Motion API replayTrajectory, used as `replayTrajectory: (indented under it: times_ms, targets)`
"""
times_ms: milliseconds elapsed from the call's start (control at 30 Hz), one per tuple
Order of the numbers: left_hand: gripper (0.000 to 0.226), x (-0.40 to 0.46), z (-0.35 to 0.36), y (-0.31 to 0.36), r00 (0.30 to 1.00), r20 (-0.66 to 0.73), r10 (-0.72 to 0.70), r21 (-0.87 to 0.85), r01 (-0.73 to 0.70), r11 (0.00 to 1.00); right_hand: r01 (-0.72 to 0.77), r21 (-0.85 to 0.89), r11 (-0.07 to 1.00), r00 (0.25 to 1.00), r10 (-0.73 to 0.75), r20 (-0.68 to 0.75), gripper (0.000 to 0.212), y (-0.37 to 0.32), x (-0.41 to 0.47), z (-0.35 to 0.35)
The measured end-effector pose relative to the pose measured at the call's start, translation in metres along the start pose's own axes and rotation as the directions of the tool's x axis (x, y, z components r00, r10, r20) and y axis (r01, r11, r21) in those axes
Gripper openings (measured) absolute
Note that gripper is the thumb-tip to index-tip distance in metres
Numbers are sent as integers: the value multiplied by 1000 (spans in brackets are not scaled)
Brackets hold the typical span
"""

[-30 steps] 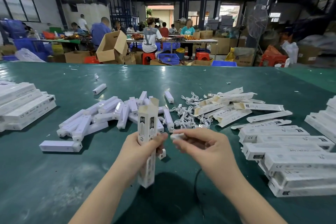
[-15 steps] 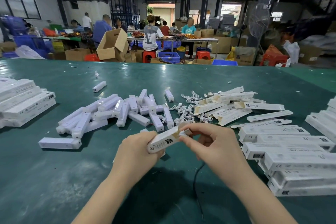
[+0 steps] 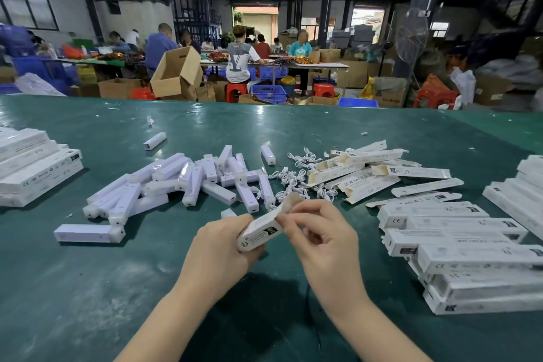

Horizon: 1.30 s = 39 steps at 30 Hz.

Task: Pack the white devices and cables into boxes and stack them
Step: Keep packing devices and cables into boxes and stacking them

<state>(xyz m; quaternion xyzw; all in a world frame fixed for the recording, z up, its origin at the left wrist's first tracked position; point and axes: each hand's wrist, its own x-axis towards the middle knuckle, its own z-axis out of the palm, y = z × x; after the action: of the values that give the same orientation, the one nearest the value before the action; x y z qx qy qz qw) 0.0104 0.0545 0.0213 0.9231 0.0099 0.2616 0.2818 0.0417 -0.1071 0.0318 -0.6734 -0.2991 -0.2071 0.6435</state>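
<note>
From the head view, the box [image 3: 260,232], upright a second ago, now lies tilted low over the table [image 3: 88,288] with its end flap [image 3: 289,203] raised, so by my reading the filling is done and closing is under way. The left hand [image 3: 219,247] is curled around the box's near end, while the right hand [image 3: 318,233] pinches at the open mouth; loose white devices [image 3: 188,182], cables [image 3: 296,176] and packed boxes [image 3: 458,244] lie around.

A long white box [image 3: 260,233] is in the lower centre of the frame, tilted, with its open flap up. White devices [image 3: 188,182] lie in a loose pile at centre left, white cables [image 3: 296,176] at centre. Flat boxes [image 3: 373,170] lie at centre right, packed boxes [image 3: 470,256] stacked at right.
</note>
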Motion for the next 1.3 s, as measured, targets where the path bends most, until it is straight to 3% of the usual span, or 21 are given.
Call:
replayTrajectory:
  times_ms: [167, 300, 400, 567, 633, 733, 900, 1100, 1233, 1300]
  targets:
    - [49, 2, 1, 0, 999, -39, -27, 12, 27, 1000, 16, -126, 992, 993, -1, 116, 26, 5, -8, 11]
    - [20, 3, -3, 0, 989, -61, -132, -209, 116, 971, 88, -162, 983, 985, -61, 163, 37, 5, -16, 17]
    - [22, 0, -6, 5, 990, -54, -127, -351, 100, 931, 126, -170, 977, 981, -97, 168, 46, 4, -19, 19]
    - [7, 1, -3, 6, 995, -24, -98, -327, 85, 941, 139, -143, 980, 989, -129, 78, 47, 4, -16, 16]
    - [21, 1, -2, 6, 996, 27, -79, -328, 84, 941, 123, -159, 980, 990, -111, 81, 46, 4, -16, 16]
    - [29, 1, -2, 6, 997, 42, -65, -319, 75, 945, 69, -123, 990, 992, -55, 110, 48, 2, -16, 17]
    - [10, 0, 1, 5, 997, 72, -26, -413, 53, 909, 61, -4, 998, 971, -58, 231, 67, 1, -15, 18]
    - [23, -1, 0, 8, 997, 69, 24, -551, 18, 834, 31, 80, 996, 984, -44, 172, 56, -3, -11, 13]
    - [29, -1, 0, 9, 998, 44, 53, -528, -22, 849, -48, 126, 991, 983, 24, 185, 45, -3, -10, 12]
    - [30, -1, 0, 9, 996, 34, 84, -481, -58, 875, 3, 87, 996, 986, -18, 166, 38, -4, -9, 11]
